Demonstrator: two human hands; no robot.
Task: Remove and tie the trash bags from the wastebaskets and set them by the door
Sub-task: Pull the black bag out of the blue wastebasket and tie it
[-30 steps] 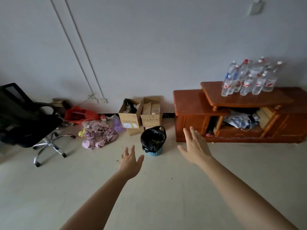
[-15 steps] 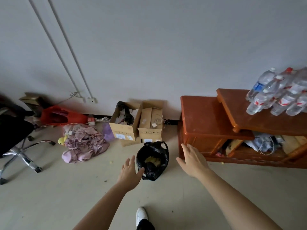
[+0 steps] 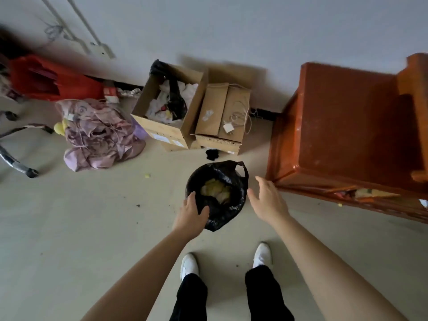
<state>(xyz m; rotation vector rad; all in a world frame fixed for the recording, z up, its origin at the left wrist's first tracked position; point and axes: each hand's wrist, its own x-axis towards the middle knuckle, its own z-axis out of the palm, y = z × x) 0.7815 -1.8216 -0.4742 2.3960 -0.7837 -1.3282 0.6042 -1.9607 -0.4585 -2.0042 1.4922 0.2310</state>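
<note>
While your left hand [image 3: 191, 213] grips the black trash bag [image 3: 217, 193] rim at frame centre and your right hand [image 3: 266, 200] hovers spread, a one-sided pull may tip out scraps.

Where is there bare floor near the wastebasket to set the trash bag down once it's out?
Open floor lies left of the black trash bag, between the pink cloth pile and the left hand. It is crowded behind, where the cardboard boxes stand, and on the right, where the right hand passes close to the wooden cabinet.
</note>
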